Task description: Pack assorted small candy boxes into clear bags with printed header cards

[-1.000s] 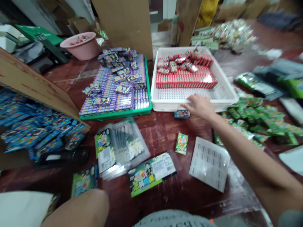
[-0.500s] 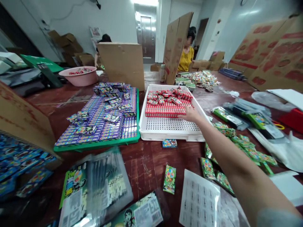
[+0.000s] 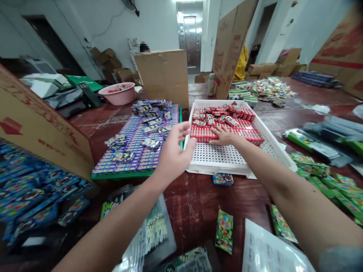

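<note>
My right hand [image 3: 224, 135] lies with spread fingers on the front row of small red boxes [image 3: 202, 133] in a white perforated tray [image 3: 210, 154]. Loose red packets lie on top of the rows. My left hand [image 3: 176, 149] is raised at the tray's left side, fingers apart and nothing in them; whether it touches the rim I cannot tell. Behind it, purple boxes [image 3: 132, 145] stand in rows on a green tray [image 3: 124, 174], with loose purple packets on top. A blue packet [image 3: 223, 179] sits at the white tray's front edge, and a green packet [image 3: 224, 231] lies nearer me.
Clear plastic sleeves [image 3: 159, 230] and a label sheet [image 3: 269, 247] lie in front. Green packets [image 3: 334, 185] are piled at right, blue packets [image 3: 36, 192] at left beside a carton [image 3: 42, 124]. Upright cardboard [image 3: 163, 77] and a pink basin [image 3: 120, 94] stand behind. Two people are partly hidden.
My left hand has come into view and reached the white tray's left side. My right hand has shifted left along the red boxes. The view has turned left.
</note>
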The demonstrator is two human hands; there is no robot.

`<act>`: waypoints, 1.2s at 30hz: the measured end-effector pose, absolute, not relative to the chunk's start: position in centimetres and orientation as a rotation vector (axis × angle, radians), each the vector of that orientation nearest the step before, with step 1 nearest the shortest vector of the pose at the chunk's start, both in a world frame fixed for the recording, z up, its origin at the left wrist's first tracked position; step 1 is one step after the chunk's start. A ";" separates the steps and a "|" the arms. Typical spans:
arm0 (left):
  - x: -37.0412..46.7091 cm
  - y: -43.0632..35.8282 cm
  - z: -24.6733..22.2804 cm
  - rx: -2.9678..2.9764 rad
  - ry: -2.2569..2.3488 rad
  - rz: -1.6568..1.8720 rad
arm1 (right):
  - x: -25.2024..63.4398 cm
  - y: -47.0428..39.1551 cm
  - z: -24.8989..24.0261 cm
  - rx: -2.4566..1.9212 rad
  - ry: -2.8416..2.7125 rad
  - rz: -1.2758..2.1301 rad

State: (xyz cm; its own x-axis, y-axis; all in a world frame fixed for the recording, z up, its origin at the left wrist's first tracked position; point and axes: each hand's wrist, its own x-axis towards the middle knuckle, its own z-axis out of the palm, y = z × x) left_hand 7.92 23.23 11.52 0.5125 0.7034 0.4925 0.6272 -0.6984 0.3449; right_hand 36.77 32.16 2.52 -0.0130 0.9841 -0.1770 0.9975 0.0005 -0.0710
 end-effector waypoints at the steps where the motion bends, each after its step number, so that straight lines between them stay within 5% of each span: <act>1: 8.6 24.1 10.9 2.680 1.249 0.815 | 36.9 32.0 2.6 2.146 2.169 -0.245; 5: 12.2 29.5 8.5 2.899 1.447 0.264 | 38.4 31.3 3.5 2.136 2.174 -0.118; 11: 16.0 36.9 5.7 2.870 1.515 -0.058 | 41.3 31.4 4.8 2.068 2.165 -0.019; 36: 16.2 38.6 8.1 2.958 1.193 -0.454 | 42.2 33.2 4.7 1.851 2.324 -0.282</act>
